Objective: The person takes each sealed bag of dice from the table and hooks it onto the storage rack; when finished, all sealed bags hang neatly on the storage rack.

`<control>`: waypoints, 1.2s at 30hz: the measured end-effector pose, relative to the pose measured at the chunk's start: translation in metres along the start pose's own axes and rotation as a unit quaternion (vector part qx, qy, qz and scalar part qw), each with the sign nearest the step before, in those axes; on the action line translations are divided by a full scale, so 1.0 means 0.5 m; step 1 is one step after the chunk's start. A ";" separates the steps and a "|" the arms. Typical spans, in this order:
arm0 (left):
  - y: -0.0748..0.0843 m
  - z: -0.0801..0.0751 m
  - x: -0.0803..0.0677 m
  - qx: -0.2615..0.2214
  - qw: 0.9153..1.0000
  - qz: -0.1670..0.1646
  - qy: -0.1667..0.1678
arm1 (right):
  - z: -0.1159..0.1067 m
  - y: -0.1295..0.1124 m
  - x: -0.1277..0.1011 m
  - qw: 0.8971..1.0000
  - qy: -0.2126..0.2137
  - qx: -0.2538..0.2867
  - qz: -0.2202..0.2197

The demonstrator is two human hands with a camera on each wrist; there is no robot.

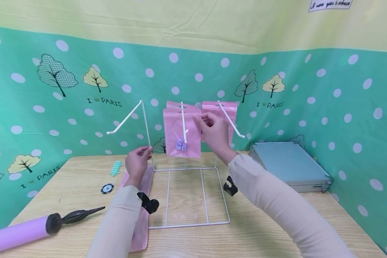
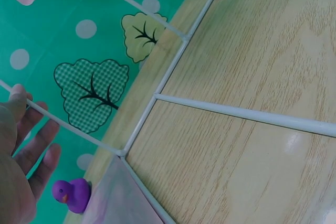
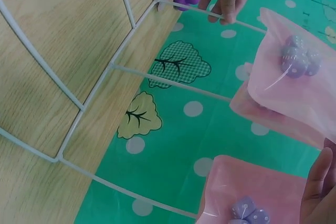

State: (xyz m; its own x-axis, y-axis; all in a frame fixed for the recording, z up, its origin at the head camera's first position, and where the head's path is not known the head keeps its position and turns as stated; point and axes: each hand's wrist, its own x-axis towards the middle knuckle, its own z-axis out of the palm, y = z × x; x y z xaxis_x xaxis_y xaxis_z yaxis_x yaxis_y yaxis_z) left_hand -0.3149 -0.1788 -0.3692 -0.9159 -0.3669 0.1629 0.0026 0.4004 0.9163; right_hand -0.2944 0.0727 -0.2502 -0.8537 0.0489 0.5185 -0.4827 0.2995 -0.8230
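In the head view, a white rack (image 1: 168,197) stands on the table (image 1: 187,200), and the left hand (image 1: 137,165) pinches its left upright. The right hand (image 1: 215,133) pinches the upper right edge of the front bag (image 1: 173,130), a pink one on the middle hook with purple dice (image 1: 181,145) low inside. A rear bag (image 1: 177,104) hangs just behind it on that hook, and the right bag (image 1: 229,110) hangs from the right hook. A flat bag (image 1: 143,229) lies along the rack's left side; farther left are a chip (image 1: 107,189) and a green piece (image 1: 116,168), with a pump (image 1: 22,233) at the near left. A blue board (image 1: 290,163) sits at the far right. In the left wrist view, the left thumb and forefinger hold the upright, the other fingers loosely extended; a purple duck (image 2: 79,195) stands near the upright's foot, beside the flat bag. In the right wrist view, dice also show in the right bag; the right hand is partly cut off at the frame's edge.
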 end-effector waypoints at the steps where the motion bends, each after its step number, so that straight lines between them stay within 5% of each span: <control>1: 0.000 0.000 0.000 -0.001 1.000 0.001 0.001 | 0.000 0.001 0.002 1.000 -0.001 -0.002 0.000; 36: -0.001 0.001 0.001 -0.003 1.000 0.002 0.002 | 0.007 -0.010 0.036 0.989 0.011 -0.145 0.010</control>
State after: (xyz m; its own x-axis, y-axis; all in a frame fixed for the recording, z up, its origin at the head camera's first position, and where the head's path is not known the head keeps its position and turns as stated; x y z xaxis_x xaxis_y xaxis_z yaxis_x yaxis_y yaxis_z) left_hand -0.3157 -0.1788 -0.3700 -0.9143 -0.3684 0.1681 0.0091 0.3964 0.9180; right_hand -0.3079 0.0685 -0.2375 -0.8565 0.0771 0.5104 -0.3869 0.5587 -0.7336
